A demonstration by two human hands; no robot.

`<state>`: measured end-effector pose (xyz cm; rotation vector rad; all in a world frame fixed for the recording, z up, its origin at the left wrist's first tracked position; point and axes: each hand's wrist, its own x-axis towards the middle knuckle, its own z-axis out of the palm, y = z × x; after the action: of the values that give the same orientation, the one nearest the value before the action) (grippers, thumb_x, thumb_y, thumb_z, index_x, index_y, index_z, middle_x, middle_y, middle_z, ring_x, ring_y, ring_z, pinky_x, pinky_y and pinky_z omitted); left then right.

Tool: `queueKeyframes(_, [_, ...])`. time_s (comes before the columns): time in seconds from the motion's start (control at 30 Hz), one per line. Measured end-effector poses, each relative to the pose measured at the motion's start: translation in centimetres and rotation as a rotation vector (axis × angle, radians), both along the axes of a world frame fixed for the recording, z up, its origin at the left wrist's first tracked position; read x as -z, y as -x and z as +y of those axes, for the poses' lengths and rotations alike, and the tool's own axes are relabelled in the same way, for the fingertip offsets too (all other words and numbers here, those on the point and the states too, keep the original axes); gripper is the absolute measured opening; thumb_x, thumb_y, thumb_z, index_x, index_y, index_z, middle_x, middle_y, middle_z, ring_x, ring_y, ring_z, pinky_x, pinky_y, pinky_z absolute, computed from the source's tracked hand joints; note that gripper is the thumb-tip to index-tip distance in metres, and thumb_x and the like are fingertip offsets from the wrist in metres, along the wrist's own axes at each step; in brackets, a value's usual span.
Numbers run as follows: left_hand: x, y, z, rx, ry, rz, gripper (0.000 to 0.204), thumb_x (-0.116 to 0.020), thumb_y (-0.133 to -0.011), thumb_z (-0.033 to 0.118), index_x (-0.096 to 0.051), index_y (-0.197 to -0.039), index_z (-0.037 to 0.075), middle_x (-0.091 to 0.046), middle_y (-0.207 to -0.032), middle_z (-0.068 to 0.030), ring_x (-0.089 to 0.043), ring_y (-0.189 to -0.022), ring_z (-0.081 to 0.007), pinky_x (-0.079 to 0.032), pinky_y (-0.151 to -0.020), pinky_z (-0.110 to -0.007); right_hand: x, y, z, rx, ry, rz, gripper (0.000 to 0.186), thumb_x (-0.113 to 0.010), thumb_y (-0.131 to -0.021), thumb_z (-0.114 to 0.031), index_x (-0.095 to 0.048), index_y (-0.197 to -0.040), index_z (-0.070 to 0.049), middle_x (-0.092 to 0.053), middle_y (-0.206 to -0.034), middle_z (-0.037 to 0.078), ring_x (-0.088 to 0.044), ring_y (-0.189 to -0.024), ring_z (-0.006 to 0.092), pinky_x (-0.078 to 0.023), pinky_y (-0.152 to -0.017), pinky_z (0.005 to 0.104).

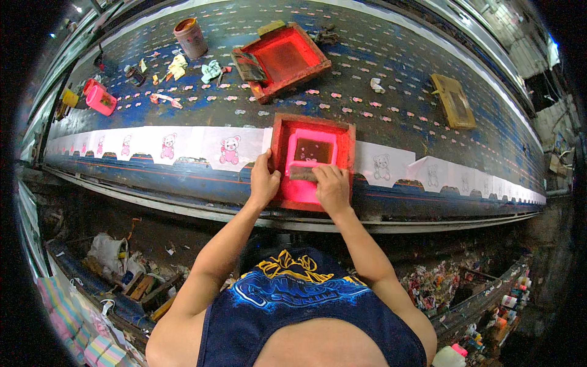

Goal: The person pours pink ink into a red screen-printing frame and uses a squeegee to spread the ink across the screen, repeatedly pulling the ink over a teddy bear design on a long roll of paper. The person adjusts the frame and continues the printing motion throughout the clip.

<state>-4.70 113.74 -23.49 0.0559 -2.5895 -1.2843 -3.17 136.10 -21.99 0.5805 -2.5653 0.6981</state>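
A red wooden printing screen frame (313, 120) lies flat over a row of white fabric pieces (202, 153), with bright pink ink (299, 194) spread inside it. My left hand (264, 183) is closed on the frame's left side, thumb toward the inside. Inside the frame, my right hand (333, 188) grips a squeegee (301, 174) with a worn brown handle, held crosswise over the mesh. Ink lies along the squeegee's far side. Pieces left of the frame carry teddy bears with pink filled in; those to the right, such as this fabric piece (384, 164), show bears mostly in outline.
A second red screen frame (318, 67) with a squeegee rests farther back on the long dark table (244, 110). Around it are an ink-stained jar (191, 40), crumpled rags (211, 71), a pink container (101, 100) and a yellowish frame (454, 101). Scraps lie below the near edge.
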Motion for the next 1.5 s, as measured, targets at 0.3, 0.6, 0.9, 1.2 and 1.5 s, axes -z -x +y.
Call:
queueKeyframes(0.3, [-0.9,-0.3,0.4,-0.007,-0.032,-0.02,0.062,-0.063,-0.077,-0.007,-0.053,-0.138,-0.009,-0.062,-0.127,-0.0275,-0.061,-0.121,-0.041,-0.048,-0.106,-0.042,-1.1,8.7,0.7,0.03,0.028,0.017,0.021,-0.067,-0.079,-0.006,-0.071,-0.099,-0.01,-0.071,-0.102,0.005,-0.065,-0.103,0.0275,-0.044,-0.087,0.045])
queueKeyframes(0.6, [-0.1,-0.2,-0.1,0.009,-0.021,-0.013,0.063,-0.064,-0.077,-0.006,-0.051,-0.139,-0.009,-0.06,-0.131,-0.028,-0.058,-0.125,-0.0417,-0.046,-0.109,-0.044,-1.2,7.6,0.6,0.104,-0.011,-0.164,0.025,-0.075,-0.077,-0.006,-0.073,-0.102,-0.01,-0.071,-0.104,0.005,-0.065,-0.103,0.0266,-0.045,-0.092,0.0462])
queueKeyframes(0.9, [0.7,0.3,-0.3,0.019,0.024,0.025,0.064,-0.064,-0.077,-0.003,-0.051,-0.14,-0.008,-0.063,-0.132,-0.0259,-0.061,-0.124,-0.0375,-0.046,-0.108,-0.041,-1.3,-5.0,-0.1,0.047,-0.013,-0.175,0.03,-0.064,-0.08,-0.005,-0.072,-0.109,-0.009,-0.07,-0.112,0.004,-0.063,-0.108,0.024,-0.044,-0.09,0.0426])
queueKeyframes(1.2, [2.6,0.9,-1.3,0.041,-0.155,-0.042,0.063,-0.064,-0.078,-0.005,-0.05,-0.14,-0.008,-0.06,-0.134,-0.0256,-0.059,-0.125,-0.0389,-0.045,-0.108,-0.041,-1.0,-6.4,3.6,0.303,0.271,-0.123,0.058,-0.082,-0.082,-0.027,-0.06,-0.128,0.001,-0.065,-0.121,0.018,-0.061,-0.115,0.0389,-0.046,-0.1,0.0508])
queueKeyframes(1.5, [-0.8,-0.2,2.3,0.02,-0.189,0.026,0.065,-0.06,-0.079,-0.011,-0.05,-0.143,-0.008,-0.061,-0.137,-0.0239,-0.058,-0.13,-0.0332,-0.045,-0.111,-0.038,4.0,-5.8,7.6,0.423,0.553,-0.354,0.048,-0.078,-0.09,-0.032,-0.066,-0.117,0.007,-0.064,-0.106,0.018,-0.063,-0.1,0.0332,-0.05,-0.089,0.0418])
